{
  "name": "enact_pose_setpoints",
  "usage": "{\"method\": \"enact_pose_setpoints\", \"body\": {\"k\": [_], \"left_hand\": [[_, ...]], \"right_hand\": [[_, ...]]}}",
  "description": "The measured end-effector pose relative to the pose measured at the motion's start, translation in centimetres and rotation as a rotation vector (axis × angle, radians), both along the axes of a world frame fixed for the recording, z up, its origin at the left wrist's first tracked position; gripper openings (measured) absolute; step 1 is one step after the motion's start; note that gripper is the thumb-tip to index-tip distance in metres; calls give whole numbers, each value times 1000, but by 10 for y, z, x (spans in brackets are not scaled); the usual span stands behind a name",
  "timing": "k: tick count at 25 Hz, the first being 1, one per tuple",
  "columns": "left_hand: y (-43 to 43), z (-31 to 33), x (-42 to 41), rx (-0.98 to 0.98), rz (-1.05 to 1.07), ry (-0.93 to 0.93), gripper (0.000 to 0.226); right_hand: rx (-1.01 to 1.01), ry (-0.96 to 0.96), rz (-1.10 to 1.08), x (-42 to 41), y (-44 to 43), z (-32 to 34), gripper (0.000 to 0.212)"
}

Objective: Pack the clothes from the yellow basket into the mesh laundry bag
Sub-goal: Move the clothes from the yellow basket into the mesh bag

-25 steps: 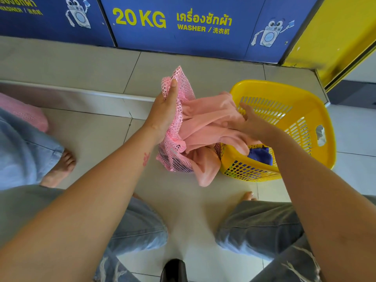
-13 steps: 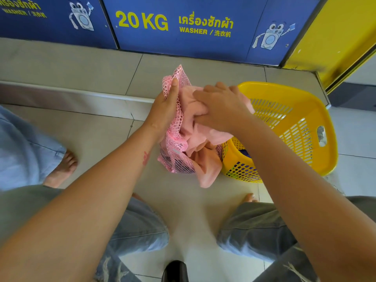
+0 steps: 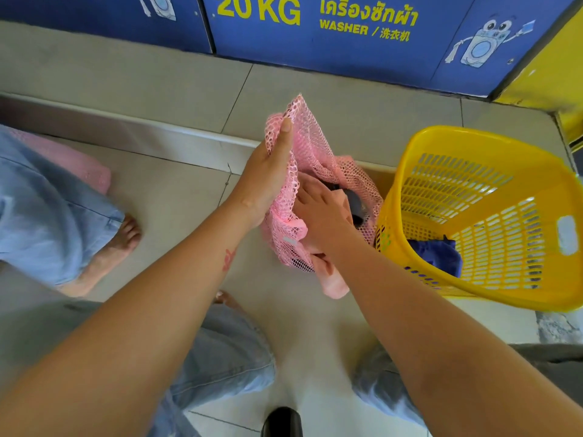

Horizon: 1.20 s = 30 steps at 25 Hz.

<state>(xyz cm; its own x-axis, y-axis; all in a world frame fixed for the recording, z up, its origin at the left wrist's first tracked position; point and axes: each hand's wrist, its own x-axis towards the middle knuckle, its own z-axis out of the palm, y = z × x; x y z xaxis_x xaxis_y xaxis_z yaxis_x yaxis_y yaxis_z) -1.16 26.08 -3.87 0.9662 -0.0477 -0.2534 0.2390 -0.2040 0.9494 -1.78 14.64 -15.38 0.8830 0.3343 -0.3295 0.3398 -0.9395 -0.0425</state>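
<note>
Pink mesh laundry bag (image 3: 315, 146) hangs from my left hand (image 3: 268, 184), fingers and thumb pinching its rim. My right hand (image 3: 318, 216) is inside the mouth, on a pink garment (image 3: 334, 283) whose end hangs outside; I cannot tell its grip. Just right of the bag, the yellow basket (image 3: 473, 141) holds a blue garment (image 3: 435, 255).

Pink mesh bag (image 3: 315, 146), yellow slotted basket (image 3: 473, 222), blue cloth (image 3: 438, 255) inside.
</note>
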Motion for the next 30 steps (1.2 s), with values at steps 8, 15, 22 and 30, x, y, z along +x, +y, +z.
{"method": "enact_pose_setpoints", "body": {"k": [8,15,22,30], "left_hand": [[9,-14,27,-105,-20,78,76],[24,-15,8,2,-2,56,88],[-7,5,-25,126,3,40,65],[-50,5,-31,215,-33,11,65]], "right_hand": [[75,151,-110,17,-1,3,61],[110,72,-52,10,-4,9,101],[207,-33,-120,-22,-45,61,64],[357,-217,-447,-52,-130,94,59]]}}
